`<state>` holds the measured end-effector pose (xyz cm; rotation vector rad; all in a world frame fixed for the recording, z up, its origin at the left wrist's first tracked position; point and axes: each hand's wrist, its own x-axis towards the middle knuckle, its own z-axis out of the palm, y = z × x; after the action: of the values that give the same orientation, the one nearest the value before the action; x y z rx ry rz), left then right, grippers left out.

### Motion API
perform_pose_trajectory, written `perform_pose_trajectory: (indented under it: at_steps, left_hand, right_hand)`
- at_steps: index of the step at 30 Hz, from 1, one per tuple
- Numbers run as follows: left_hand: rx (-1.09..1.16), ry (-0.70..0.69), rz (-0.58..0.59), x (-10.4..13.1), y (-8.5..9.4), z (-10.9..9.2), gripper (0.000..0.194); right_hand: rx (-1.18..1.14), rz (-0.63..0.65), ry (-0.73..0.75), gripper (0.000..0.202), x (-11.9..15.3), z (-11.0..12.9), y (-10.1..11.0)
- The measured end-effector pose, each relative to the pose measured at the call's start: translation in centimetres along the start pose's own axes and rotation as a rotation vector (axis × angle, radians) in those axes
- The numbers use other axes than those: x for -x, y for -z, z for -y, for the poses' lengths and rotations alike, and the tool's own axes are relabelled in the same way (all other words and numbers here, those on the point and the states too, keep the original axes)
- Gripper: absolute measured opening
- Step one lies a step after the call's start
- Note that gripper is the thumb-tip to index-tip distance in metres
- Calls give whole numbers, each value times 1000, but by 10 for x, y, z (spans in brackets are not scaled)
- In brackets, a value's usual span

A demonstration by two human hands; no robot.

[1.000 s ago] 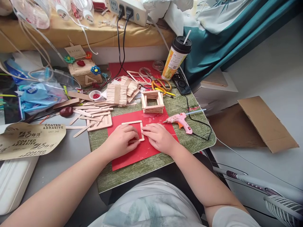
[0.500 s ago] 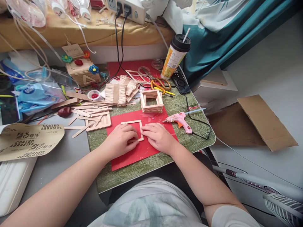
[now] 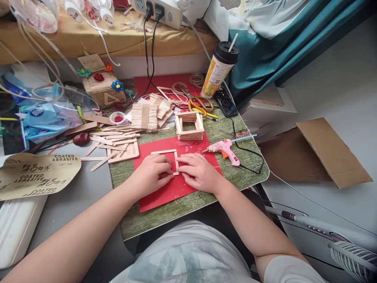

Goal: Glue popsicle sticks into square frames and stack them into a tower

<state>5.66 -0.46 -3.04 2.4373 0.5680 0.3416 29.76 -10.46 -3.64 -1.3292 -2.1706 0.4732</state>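
Your left hand (image 3: 151, 173), fingers curled over a stick frame (image 3: 177, 162) flat on the red sheet (image 3: 194, 177), hides its near left part, so you cannot tell whether it pinches, while your right hand (image 3: 200, 171), fingers loosely spread, meets its right side on the green wood-patterned board (image 3: 165, 210), below a teal curtain (image 3: 256, 63) cut off above.

right hand (image 3: 200, 173): shifted slightly rightward relative to stick frame (image 3: 176, 162) | its fingers (image 3: 188, 160): spread a little wider than before
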Motion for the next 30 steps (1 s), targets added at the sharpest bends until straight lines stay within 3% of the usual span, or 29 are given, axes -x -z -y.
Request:
perform_pose_trajectory:
  at_steps: [9,17,30]
  left_hand:
    - [11,9,-2,1,-2,3,11]
    - [27,15,10,-1,0,2,12]
    - [2,15,16,-1,0,2,14]
  right_hand:
    - [20,37,48,25,3,-2,-2]
    - [-102,18,-43,33,-3,1,3]
    - [17,3,70,21,4,-5,-4]
